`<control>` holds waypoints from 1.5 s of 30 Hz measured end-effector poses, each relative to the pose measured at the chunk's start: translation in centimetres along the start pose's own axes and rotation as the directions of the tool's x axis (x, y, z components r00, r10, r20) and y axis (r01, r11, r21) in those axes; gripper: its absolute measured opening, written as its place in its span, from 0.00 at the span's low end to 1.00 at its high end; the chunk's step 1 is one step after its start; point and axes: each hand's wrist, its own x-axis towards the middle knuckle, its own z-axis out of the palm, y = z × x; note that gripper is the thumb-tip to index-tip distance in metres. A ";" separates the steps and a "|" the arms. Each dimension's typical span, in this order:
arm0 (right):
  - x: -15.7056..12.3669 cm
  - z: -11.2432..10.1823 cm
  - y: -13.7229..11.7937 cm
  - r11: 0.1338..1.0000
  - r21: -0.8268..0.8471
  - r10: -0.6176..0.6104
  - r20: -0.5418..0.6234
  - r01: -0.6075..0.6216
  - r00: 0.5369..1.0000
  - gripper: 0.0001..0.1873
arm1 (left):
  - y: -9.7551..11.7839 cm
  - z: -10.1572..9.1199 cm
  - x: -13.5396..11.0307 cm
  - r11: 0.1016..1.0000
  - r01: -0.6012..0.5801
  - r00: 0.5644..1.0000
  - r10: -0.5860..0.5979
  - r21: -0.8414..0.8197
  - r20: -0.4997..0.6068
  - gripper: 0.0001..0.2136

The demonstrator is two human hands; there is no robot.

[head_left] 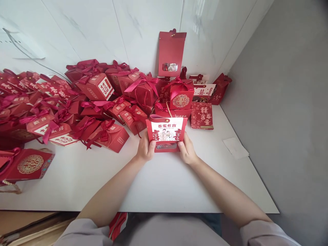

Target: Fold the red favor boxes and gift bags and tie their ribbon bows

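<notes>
A red and white gift box (167, 131) with a cartoon couple, Chinese characters and a small clear window is held upright over the middle of the table. My left hand (146, 147) grips its left side, thumb on the front. On the opposite side my right hand (188, 149) grips it the same way. The other fingers are partly hidden behind the box. Just beyond it stands a red box with a ribbon bow and round gold emblem (180, 99). What the window shows inside is too small to make out.
Many ribboned red boxes (94, 85) crowd the left and back of the white table (179, 191). A tall red box (171, 51) stands highest, near the wall. A patterned red packet (202, 116) and a white paper (235, 147) lie on the right, near the grey wall (282, 102).
</notes>
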 end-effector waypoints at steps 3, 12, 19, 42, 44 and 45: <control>0.0 0.2 -0.1 1.000 0.024 0.014 -0.014 -0.013 1.000 0.29 | 0.2 0.0 0.1 0.999 0.030 0.999 -0.031 -0.016 -0.010 0.24; 1.6 0.2 0.6 0.847 0.342 0.385 0.137 -0.408 0.913 0.23 | -0.5 0.2 1.3 0.876 0.429 0.903 -0.420 -0.220 0.088 0.20; 1.5 0.0 0.5 0.859 0.312 0.380 0.144 -0.406 0.914 0.25 | -0.9 0.3 1.3 0.836 0.487 0.872 -0.481 -0.253 0.090 0.20; 1.5 0.0 0.4 0.873 0.263 0.387 0.139 -0.411 0.911 0.24 | -0.5 0.2 1.4 0.839 0.486 0.872 -0.484 -0.244 0.073 0.21; 1.5 0.0 0.5 0.877 0.252 0.387 0.131 -0.408 0.913 0.24 | -0.5 0.2 1.4 0.841 0.489 0.871 -0.486 -0.234 0.074 0.21; 1.5 0.0 0.5 0.881 0.245 0.385 0.126 -0.405 0.914 0.25 | -0.4 0.2 1.4 0.841 0.490 0.870 -0.486 -0.229 0.076 0.21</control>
